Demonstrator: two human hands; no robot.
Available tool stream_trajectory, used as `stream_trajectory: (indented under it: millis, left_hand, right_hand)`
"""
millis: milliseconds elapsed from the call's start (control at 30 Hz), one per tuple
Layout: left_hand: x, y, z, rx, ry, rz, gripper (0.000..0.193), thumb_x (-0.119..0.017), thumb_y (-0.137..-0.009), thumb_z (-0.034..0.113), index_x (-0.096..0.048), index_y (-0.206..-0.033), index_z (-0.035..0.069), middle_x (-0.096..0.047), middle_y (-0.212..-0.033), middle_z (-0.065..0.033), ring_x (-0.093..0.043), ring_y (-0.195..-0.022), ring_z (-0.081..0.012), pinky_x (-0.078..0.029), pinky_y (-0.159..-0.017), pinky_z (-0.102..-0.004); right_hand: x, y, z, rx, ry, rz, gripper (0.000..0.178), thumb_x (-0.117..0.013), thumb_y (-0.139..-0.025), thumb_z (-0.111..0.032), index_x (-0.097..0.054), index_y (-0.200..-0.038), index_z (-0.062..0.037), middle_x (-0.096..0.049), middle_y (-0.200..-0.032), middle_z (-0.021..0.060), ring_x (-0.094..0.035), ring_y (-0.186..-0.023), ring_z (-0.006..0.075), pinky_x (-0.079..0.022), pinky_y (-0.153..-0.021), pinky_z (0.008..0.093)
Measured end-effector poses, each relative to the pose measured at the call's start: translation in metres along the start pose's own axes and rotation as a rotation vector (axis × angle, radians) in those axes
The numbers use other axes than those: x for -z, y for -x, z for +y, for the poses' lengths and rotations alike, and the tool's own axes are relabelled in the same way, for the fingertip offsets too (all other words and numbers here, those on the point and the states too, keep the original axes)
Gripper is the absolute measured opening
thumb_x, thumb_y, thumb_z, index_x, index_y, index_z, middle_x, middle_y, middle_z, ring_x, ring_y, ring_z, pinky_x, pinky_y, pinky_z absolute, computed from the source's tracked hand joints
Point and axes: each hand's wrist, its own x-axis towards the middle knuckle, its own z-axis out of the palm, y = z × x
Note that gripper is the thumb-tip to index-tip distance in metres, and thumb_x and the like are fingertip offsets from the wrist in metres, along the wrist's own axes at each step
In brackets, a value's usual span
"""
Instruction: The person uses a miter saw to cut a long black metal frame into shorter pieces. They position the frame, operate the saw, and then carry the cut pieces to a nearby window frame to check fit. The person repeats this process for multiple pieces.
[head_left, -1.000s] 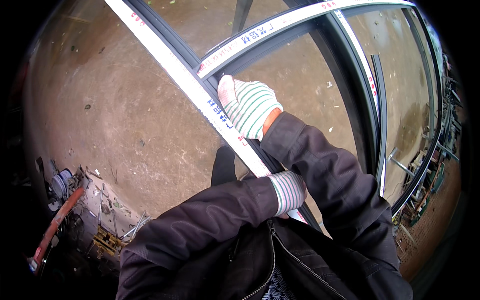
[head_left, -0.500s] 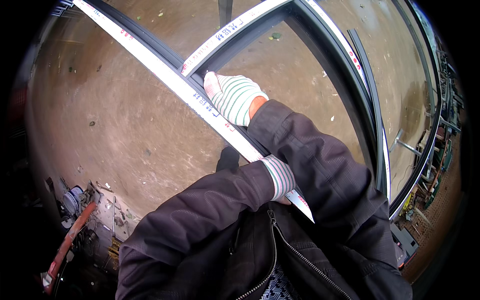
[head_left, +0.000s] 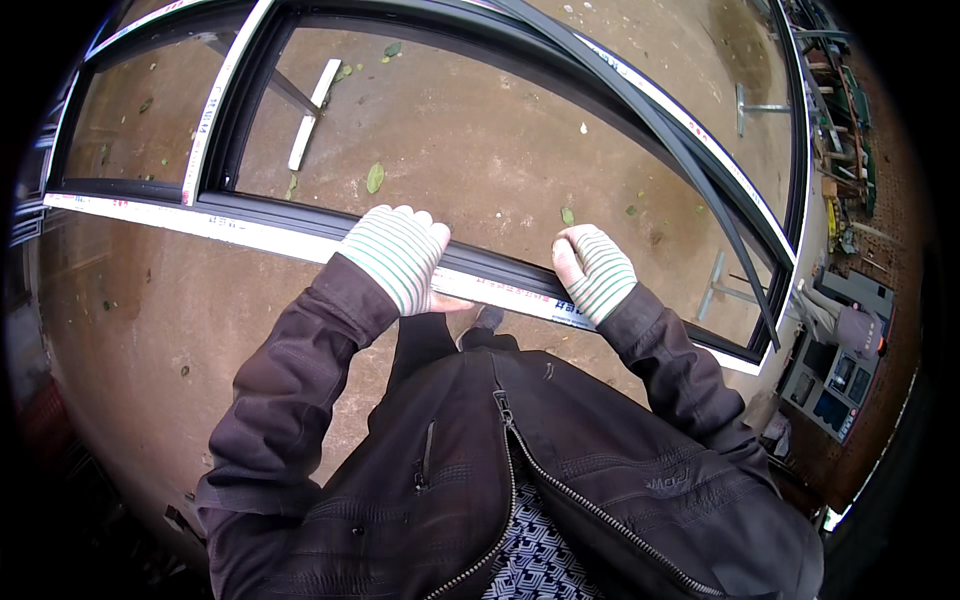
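A large black window frame (head_left: 300,212) with white printed film along its edges stretches across in front of me. My left hand (head_left: 392,258), in a white glove with green stripes and bare fingertips, is closed over its near rail, fingers on top and a bare part showing underneath. Further right, my right hand (head_left: 600,272), gloved alike, rests curled on the same rail, thumb beside the bent fingers. What lies under its fingers is hidden. A long thin dark strip (head_left: 660,130) lies slantwise over the frame's right side, apart from both hands.
A white-covered crossbar (head_left: 222,100) divides the frame at left. Below it, a T-shaped metal support (head_left: 318,115) and others at right (head_left: 722,288) stand over the brown floor with scattered leaves. An open grey toolbox (head_left: 835,375) sits at far right, near cluttered shelving (head_left: 850,130).
The frame now lies more crosswise in my view. My crossed arms have parted: the right hand has left the crossbar corner for the rail's right part, the left is further left.
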Motion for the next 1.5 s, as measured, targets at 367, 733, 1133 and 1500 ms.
stream_trajectory:
  millis: [367, 733, 1133, 1500]
  left_hand:
    - [-0.020, -0.010, 0.011, 0.012, -0.281, 0.065, 0.086, -0.087, -0.058, 0.069, -0.068, -0.105, 0.000, -0.065, -0.093, -0.0186, -0.065, -0.091, -0.0337, -0.054, -0.085, -0.0426]
    - [-0.036, -0.006, 0.037, 0.078, -0.382, 0.128, 0.075, -0.092, -0.061, 0.043, -0.060, -0.113, 0.001, -0.061, -0.103, -0.0185, -0.060, -0.096, -0.0371, -0.051, -0.089, -0.0462]
    - [-0.076, -0.097, 0.190, -0.111, -0.339, 0.125, 0.064, -0.088, -0.070, 0.029, -0.058, -0.116, -0.002, -0.062, -0.103, -0.0206, -0.061, -0.099, -0.0396, -0.051, -0.089, -0.0487]
    - [-0.073, -0.095, 0.194, -0.054, -0.299, 0.100, 0.061, -0.091, -0.065, 0.025, -0.055, -0.109, 0.001, -0.060, -0.099, -0.0215, -0.059, -0.098, -0.0425, -0.049, -0.087, -0.0518]
  right_hand:
    - [0.047, 0.123, 0.108, -0.158, 0.433, -0.276, 0.073, -0.076, -0.078, -0.063, -0.064, -0.112, 0.0003, -0.068, -0.096, 0.0205, -0.066, -0.096, 0.0359, -0.053, -0.087, 0.0453]
    - [0.030, 0.139, 0.129, -0.004, 0.250, -0.058, 0.052, -0.079, -0.084, -0.046, -0.066, -0.110, -0.0029, -0.072, -0.103, 0.0174, -0.070, -0.101, 0.0323, -0.055, -0.087, 0.0424]
    - [0.024, 0.162, 0.153, 0.049, 0.133, 0.132, 0.046, -0.082, -0.079, -0.045, -0.070, -0.100, -0.0057, -0.072, -0.099, 0.0130, -0.070, -0.099, 0.0306, -0.054, -0.085, 0.0417]
    - [0.124, 0.308, 0.334, -0.314, 0.422, 0.050, 0.068, -0.075, -0.076, -0.066, -0.069, -0.109, -0.0063, -0.070, -0.099, 0.0136, -0.069, -0.097, 0.0317, -0.052, -0.085, 0.0427]
